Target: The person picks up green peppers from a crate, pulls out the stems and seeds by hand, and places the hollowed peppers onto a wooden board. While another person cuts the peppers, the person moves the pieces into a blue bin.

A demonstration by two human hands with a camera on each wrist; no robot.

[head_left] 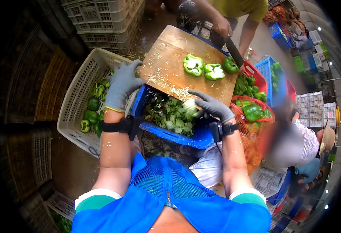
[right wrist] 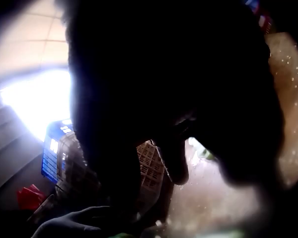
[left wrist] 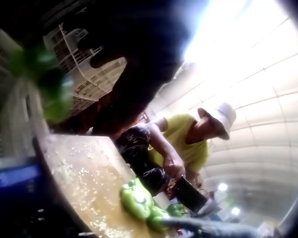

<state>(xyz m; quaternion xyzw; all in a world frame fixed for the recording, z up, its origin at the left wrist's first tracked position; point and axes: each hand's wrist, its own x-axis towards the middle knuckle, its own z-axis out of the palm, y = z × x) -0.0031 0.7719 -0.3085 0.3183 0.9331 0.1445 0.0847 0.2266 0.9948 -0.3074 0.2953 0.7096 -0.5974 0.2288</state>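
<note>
In the head view my gloved left hand (head_left: 124, 83) is over the inner edge of a white crate (head_left: 71, 87), fingers by the left edge of the wooden board (head_left: 166, 58). The crate contains green bell pepper pieces (head_left: 91, 103). Blurred green pepper pieces (left wrist: 52, 82) show in the left wrist view. My gloved right hand (head_left: 214, 108) hovers at the board's near edge, its index finger extended. A pale, blurred pepper core (head_left: 191, 108) is right beside its fingers, above a blue crate (head_left: 170, 136) of green scraps (head_left: 172, 116). Two pepper halves (head_left: 193, 65) lie on the seed-strewn board.
Across the board, a person in a yellow shirt (head_left: 240, 7) holds a cleaver (head_left: 234, 52) near another pepper (head_left: 230, 65). A red net bag (head_left: 252, 132) of peppers stands to the right. Stacked white crates (head_left: 104, 23) rise behind on the left.
</note>
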